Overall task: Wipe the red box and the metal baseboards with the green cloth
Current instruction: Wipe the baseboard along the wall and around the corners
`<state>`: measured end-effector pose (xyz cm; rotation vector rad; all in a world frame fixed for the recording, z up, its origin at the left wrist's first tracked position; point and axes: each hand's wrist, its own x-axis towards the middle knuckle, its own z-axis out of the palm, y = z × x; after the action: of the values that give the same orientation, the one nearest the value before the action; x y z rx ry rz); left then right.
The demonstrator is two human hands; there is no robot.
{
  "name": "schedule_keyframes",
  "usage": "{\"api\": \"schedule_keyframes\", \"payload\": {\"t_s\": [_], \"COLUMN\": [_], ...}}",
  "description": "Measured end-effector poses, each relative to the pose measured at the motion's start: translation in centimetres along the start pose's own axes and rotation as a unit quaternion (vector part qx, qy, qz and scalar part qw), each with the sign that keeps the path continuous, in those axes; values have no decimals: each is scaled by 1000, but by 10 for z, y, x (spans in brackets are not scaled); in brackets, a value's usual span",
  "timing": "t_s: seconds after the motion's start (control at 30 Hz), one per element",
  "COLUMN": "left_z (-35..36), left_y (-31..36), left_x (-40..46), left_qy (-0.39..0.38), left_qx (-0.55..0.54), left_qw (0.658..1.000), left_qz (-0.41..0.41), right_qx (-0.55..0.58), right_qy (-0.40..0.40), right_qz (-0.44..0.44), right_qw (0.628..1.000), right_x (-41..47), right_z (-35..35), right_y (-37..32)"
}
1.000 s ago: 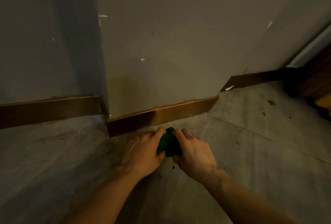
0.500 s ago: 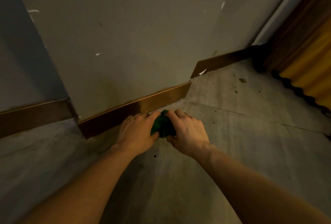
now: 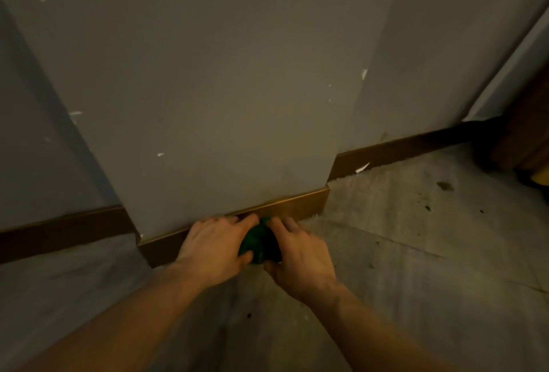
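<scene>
Both hands, left hand [image 3: 215, 248] and right hand [image 3: 298, 255], grip the bunched green cloth [image 3: 260, 245] against the bronze-coloured metal baseboard [image 3: 292, 208], floor-level.

Wall [image 3: 222, 89] and baseboard [image 3: 297, 208] block ahead; floor [image 3: 416, 282] rightward open.

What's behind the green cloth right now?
The metal baseboard at the foot of the grey wall runs behind the green cloth. The left hand and right hand cover the contact itself.
</scene>
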<state>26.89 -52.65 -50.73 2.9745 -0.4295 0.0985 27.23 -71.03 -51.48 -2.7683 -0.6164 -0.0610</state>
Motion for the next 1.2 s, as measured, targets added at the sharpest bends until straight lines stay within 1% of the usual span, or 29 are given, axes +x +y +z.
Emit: {"api": "schedule_keyframes", "payload": {"t_s": [0.2,0.4,0.5,0.67,0.83,1.0,1.07,1.2], "left_z": [-43,-108,-133,-156,-168,-175,-180,-194], "left_y": [42,102,134,187,227,254,259,264], "left_x": [39,88,107,136,158,175,182,193], "left_qy": [-45,-65,-48,-15,0,5,-4,-47], "left_qx": [47,69,67,86,115,107,107,111], "left_qw": [998,995,995,995,992,993,994,993], "left_qz": [-16,-44,-58,-56,-50,-47,-32,2], "right_qx": [49,69,64,43,38,31,32,43], "right_qy": [-15,-3,0,20,48,74,81,88], "right_qz": [-19,-52,-61,-72,-68,-52,-43,-30], "right_qw": [998,996,996,996,996,995,995,995], "right_x": [8,22,28,30,23,18,17,10], "right_z": [-49,-134,-172,-225,-254,-273,-280,-288], "right_y": [41,89,112,157,188,208,216,228]}}
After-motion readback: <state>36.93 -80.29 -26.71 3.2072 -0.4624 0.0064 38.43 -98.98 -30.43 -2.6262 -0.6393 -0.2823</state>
